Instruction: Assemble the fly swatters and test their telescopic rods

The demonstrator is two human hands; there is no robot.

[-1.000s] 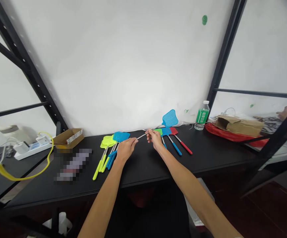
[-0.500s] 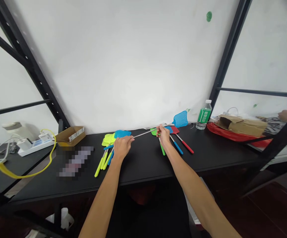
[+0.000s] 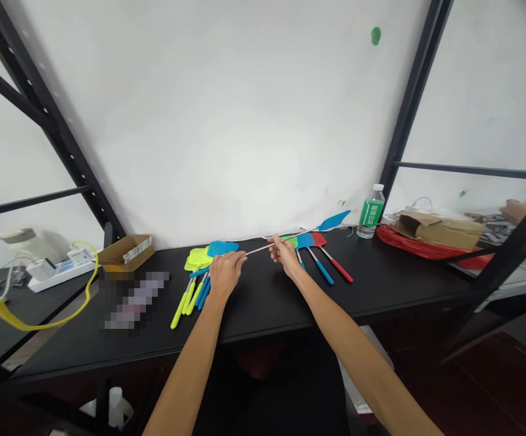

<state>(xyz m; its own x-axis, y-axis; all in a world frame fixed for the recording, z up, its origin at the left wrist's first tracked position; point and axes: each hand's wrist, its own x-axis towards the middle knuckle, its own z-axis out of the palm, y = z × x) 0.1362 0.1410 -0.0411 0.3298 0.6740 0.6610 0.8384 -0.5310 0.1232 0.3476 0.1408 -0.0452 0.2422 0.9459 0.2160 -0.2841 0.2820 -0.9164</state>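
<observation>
A blue fly swatter (image 3: 334, 220) with a thin metal shaft is held across both hands above the table. My left hand (image 3: 226, 274) is closed round its blue handle end. Farther along the shaft, my right hand (image 3: 284, 254) pinches the metal rod. The swatter's head points right and shows nearly edge-on. Beside my left hand lie yellow-green fly swatters (image 3: 195, 259) and a blue one (image 3: 223, 247), handles toward me. Behind and right of my right hand are a green swatter (image 3: 293, 241), a blue swatter (image 3: 305, 241) and a red swatter (image 3: 319, 240).
The black table (image 3: 263, 303) meets a white wall. At left stand an open cardboard box (image 3: 126, 253) and a white power strip (image 3: 58, 274) with a yellow cable. A water bottle (image 3: 371, 212) stands at right, near a torn carton (image 3: 439, 230). Another person's hand (image 3: 517, 212) shows far right.
My right hand has slid left along the shaft, closer to my left hand. The held swatter's head has turned from facing me to nearly edge-on. The view has shifted slightly.
</observation>
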